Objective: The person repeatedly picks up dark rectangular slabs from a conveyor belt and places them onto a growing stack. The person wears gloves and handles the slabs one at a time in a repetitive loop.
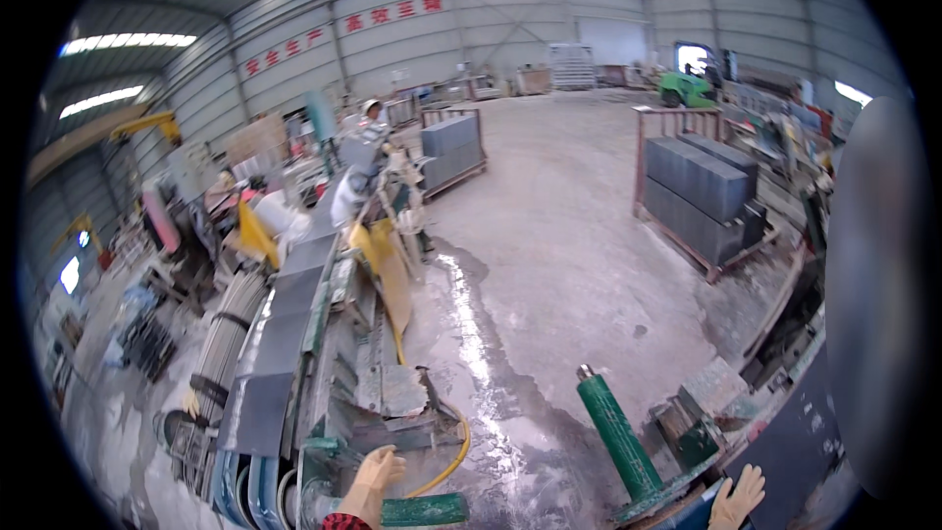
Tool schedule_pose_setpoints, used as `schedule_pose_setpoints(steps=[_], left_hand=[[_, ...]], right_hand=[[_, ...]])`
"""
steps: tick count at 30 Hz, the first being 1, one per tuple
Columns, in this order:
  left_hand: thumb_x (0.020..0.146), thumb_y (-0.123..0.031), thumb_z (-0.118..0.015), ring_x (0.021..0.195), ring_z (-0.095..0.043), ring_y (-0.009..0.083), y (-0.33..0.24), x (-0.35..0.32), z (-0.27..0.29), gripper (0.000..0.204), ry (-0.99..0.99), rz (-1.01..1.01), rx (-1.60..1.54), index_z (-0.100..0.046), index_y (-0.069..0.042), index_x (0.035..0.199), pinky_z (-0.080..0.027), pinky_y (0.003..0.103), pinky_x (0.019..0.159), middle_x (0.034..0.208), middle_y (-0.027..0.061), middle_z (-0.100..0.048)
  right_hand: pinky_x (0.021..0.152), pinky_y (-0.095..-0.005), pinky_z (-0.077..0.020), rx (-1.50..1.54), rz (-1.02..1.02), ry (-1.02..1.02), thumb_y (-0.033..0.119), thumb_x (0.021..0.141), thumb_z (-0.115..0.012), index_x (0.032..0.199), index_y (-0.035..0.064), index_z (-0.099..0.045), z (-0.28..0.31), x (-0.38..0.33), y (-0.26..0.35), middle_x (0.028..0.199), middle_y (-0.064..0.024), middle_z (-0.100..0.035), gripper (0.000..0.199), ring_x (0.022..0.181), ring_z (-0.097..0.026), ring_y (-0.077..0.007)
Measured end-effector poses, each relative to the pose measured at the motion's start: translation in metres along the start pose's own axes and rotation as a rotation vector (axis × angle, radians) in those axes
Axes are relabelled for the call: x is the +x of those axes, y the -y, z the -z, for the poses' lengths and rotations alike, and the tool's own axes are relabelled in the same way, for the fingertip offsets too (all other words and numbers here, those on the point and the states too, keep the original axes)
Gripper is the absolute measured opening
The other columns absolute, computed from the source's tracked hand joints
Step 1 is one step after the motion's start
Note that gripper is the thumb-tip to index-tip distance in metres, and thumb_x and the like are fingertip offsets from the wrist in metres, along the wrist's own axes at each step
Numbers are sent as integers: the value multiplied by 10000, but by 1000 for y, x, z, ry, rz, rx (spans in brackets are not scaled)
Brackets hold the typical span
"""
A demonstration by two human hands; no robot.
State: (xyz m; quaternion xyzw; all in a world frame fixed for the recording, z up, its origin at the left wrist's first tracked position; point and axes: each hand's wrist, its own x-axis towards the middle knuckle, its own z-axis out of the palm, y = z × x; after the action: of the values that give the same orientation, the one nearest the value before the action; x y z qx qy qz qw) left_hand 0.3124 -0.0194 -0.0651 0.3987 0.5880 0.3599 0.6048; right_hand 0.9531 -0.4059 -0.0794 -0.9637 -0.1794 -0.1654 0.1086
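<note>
My left hand [376, 481], in a cream glove with a red and black checked cuff, is at the bottom middle beside a green horizontal roller [424, 510]. Its fingers stretch out and nothing shows in them; whether it touches the roller I cannot tell. My right hand [738, 501], gloved alike, is at the lower right with fingers spread, beside a dark slab [790, 451]. Between the hands a green cylinder [620, 437] with a metal tip leans up from a frame. Left of my left hand, dark grey slabs [263, 407] lie in a row on a conveyor line.
A yellow hose [461, 451] curves near the roller. Farther up the line stands a person in a white helmet [371, 108]. Racks hold grey blocks at the middle [451, 142] and right [692, 182]. A green forklift [687, 86] is at the back. Water wets the floor [471, 344].
</note>
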Motion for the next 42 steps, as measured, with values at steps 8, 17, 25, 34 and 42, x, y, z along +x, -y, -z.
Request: schedule_pose_setpoints(steps=[8,17,25,34,42], left_hand=[[934,-97,-615,1206,-608,364,-24,-15,185,463,-841,-741,524,-540,46,1368,-449,414,1061,1280,242,-637],[922,-261,-626,1376,-419,429,-34,2,304,551,-878,-554,1107,-517,-10,1400,-279,502,1189,1448,208,-517],[858,-235,-691,1263,-519,425,-37,-3,317,467,-875,-719,1014,-624,-18,1265,-357,520,1118,1325,200,-613],[846,-145,-686,1172,-565,394,-39,-13,322,335,-870,-834,933,-660,-22,1156,-418,494,1055,1221,175,-651],[838,-195,-710,1159,-556,377,-53,-32,317,367,-817,-782,1017,-642,-17,1152,-421,487,1025,1220,163,-644]], right_hand=[[918,-556,-487,-153,73,210,495,991,-456,1326,116,-583,63,-55,91,1320,-163,-582,521,1122,-589,-381],[912,-522,-509,19,403,218,416,991,-509,1280,76,-621,48,-142,224,1268,-184,-636,460,1135,-600,-363],[949,-462,-512,186,544,473,428,1016,-499,1368,92,-585,-8,-173,334,1286,-157,-661,494,1122,-643,-363],[875,-348,-526,625,534,1213,428,911,-642,1102,11,-746,-92,-280,506,1053,-111,-755,470,994,-684,-213],[945,-308,-493,189,1221,1505,458,970,-529,1290,133,-667,-27,-323,554,1173,-87,-728,477,1096,-667,-236]])
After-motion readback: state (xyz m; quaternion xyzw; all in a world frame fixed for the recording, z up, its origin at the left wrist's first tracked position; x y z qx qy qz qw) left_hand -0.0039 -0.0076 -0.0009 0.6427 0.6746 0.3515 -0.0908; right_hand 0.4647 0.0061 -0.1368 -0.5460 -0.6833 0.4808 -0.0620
